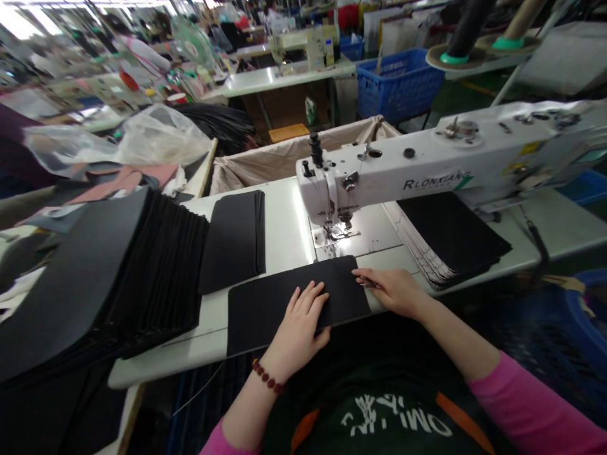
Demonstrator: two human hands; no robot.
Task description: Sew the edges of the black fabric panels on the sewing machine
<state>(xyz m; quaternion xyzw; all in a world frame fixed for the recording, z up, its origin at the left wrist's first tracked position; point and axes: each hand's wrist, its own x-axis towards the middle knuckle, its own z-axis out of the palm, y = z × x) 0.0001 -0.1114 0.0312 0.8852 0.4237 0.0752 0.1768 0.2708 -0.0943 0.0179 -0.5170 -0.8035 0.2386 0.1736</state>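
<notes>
Gripping a small metal tool (368, 284) between closed fingers, a person's right hand (393, 291) rests at the right end of a black panel (265, 309), while the left hand (300, 321) lies open across its middle, palm down, a beaded bracelet (269, 377) around the wrist. The panel lies flat at the near edge of a pale tabletop (284, 218), just before the needle of a white sewing machine (379, 174). Close by on the left sits a low black stack (230, 237), with a taller pile (159, 272) beyond it; a pale-edged stack (453, 230) lies right of the needle. Across the workshop stands a blue basket (401, 85).
</notes>
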